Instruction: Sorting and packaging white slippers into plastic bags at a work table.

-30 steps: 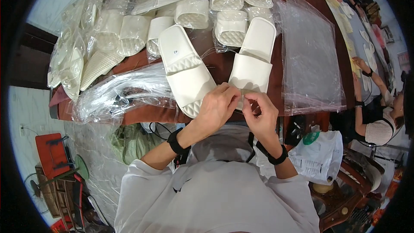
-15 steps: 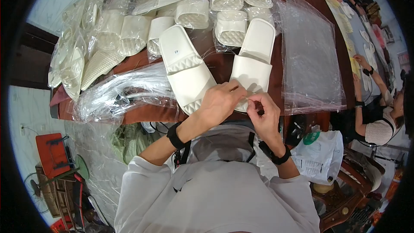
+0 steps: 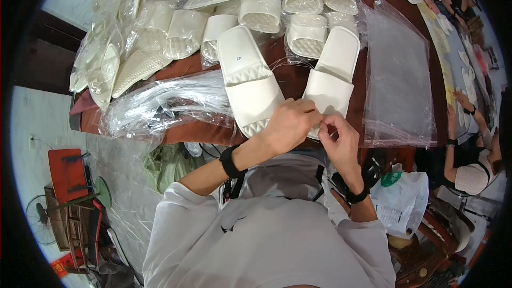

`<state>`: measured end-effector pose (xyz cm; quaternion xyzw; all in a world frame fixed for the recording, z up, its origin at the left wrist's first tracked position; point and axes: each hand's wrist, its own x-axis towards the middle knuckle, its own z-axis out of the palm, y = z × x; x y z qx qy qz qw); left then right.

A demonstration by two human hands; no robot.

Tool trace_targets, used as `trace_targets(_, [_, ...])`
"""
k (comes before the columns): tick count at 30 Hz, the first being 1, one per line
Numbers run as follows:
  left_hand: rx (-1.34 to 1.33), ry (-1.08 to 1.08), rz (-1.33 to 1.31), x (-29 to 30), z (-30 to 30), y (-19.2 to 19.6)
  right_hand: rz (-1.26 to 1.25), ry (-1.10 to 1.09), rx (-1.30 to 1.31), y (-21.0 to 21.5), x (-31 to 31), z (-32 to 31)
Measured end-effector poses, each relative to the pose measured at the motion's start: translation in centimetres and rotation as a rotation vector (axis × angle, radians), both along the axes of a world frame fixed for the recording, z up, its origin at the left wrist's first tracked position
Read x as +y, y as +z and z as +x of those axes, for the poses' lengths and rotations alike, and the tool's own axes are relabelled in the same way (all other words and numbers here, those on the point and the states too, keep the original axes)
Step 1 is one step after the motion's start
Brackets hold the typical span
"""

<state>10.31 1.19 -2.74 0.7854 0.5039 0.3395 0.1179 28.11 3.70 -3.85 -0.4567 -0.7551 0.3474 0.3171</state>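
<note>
Two off-white slide slippers lie on the brown-covered table in front of me, toes toward my body. My left hand point(image 3: 292, 127) is closed in a pinch between the left slipper point(image 3: 254, 96) and the right slipper point(image 3: 332, 92). Close beside it, my right hand point(image 3: 340, 137) also pinches, at the near end of the right slipper. The fingertips of both hands meet; what they hold is too small to make out. Fine clear strands point(image 3: 290, 64) curve between the slippers' far ends.
Bagged off-white slippers point(image 3: 184, 32) crowd the table's far and left parts. A bundle of clear plastic strands point(image 3: 181, 101) lies left, a stack of clear bags point(image 3: 399, 74) right. A white plastic bag point(image 3: 400, 202) sits below the table edge. Another person point(image 3: 469, 168) works at right.
The whole view has shifted, so the table and slippers appear farther right. Both hands keep their pinch at the same place by the right slipper.
</note>
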Motion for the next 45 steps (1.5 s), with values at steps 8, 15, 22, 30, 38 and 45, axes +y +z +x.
trace_targets(8, [-0.157,0.344,-0.133,-1.1,-8.0,7.1,0.256,-0.057,-0.113,5.6,2.9,0.4])
trace_targets(15, [-0.196,0.294,-0.173,-1.1,-10.5,4.7,0.417,0.255,-0.188,4.2,8.1,-1.9])
trace_targets(22, [-0.237,0.119,-0.288,1.7,-7.6,6.8,0.075,0.410,0.044,5.8,7.4,-2.2])
trace_targets(30, [-0.272,-0.045,-0.186,3.0,-2.0,12.8,0.071,0.378,-0.016,11.0,5.5,0.2])
trace_targets(38, [-0.497,-0.193,-0.292,4.4,4.0,13.7,0.310,0.302,-0.071,14.9,6.2,6.9])
trace_targets(45, [-0.560,-0.036,-0.037,4.2,1.4,11.2,0.392,0.028,-0.292,17.1,14.9,18.0])
